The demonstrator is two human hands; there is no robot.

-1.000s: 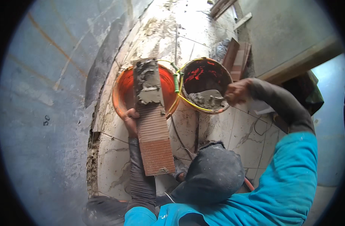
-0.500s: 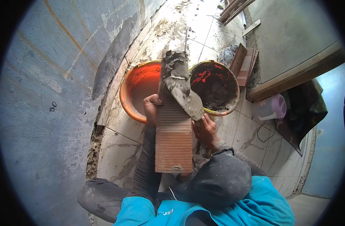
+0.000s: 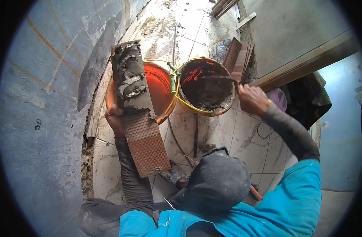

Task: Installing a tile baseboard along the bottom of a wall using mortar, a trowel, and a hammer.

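My left hand (image 3: 115,119) grips the left edge of a long reddish-brown tile (image 3: 145,144) with a ribbed back. Wet grey mortar (image 3: 132,79) lies in ridges over the tile's far half, and the near half is bare. My right hand (image 3: 253,100) is closed around the handle of a trowel (image 3: 218,78), whose blade reaches over the mouth of the right-hand bucket (image 3: 227,108). Dark mortar (image 3: 208,94) sits inside that bucket. Partly behind the tile stands an orange bucket (image 3: 174,103) with cloudy liquid in it.
A blue wall (image 3: 42,118) runs along the left. Stacked tiles (image 3: 241,63) lean beyond the buckets, near a wooden beam (image 3: 307,61). A purple-lidded container (image 3: 277,98) and dark sheeting (image 3: 311,100) are at the right. Mortar marks the tiled floor (image 3: 212,136).
The trowel has left the tile and moved right, over the mortar bucket, with my right hand. The tile has shifted left and tilted; mortar now spreads further down it.
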